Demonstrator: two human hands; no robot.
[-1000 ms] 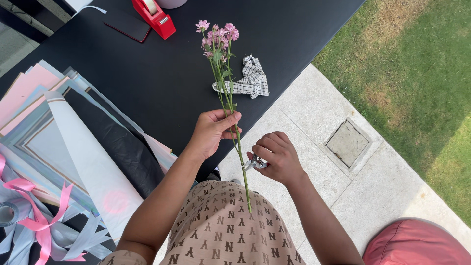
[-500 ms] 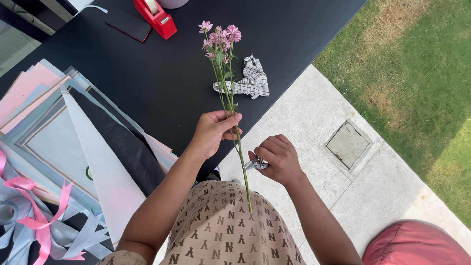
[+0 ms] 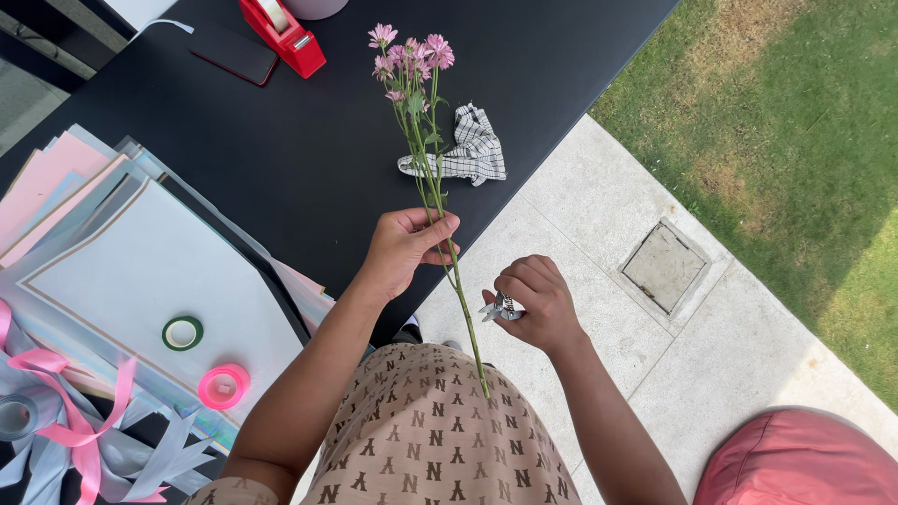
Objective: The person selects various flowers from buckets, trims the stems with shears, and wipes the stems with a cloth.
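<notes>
**Over the surface edge: stem held, snips beside it**

Head view: left hand (image 3: 404, 249) pinches the flower stem (image 3: 456, 281) mid-length, blooms up over the black surface (image 3: 309, 150), tail hanging free off its edge for access. Right hand (image 3: 533, 304) is closed around small snips (image 3: 499, 307), tips just beside the lower stem. Checked cloth (image 3: 463, 150), tape rolls (image 3: 201, 360) and paper sheets (image 3: 140, 262) lie well apart.

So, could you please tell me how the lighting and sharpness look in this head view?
Head view: bright daylight, sharp throughout; the left hand holding the pink flower stem and the right hand with small snips are crisp. Soft sheen on the black table; a shadow darkens the grass at the right edge.
</notes>
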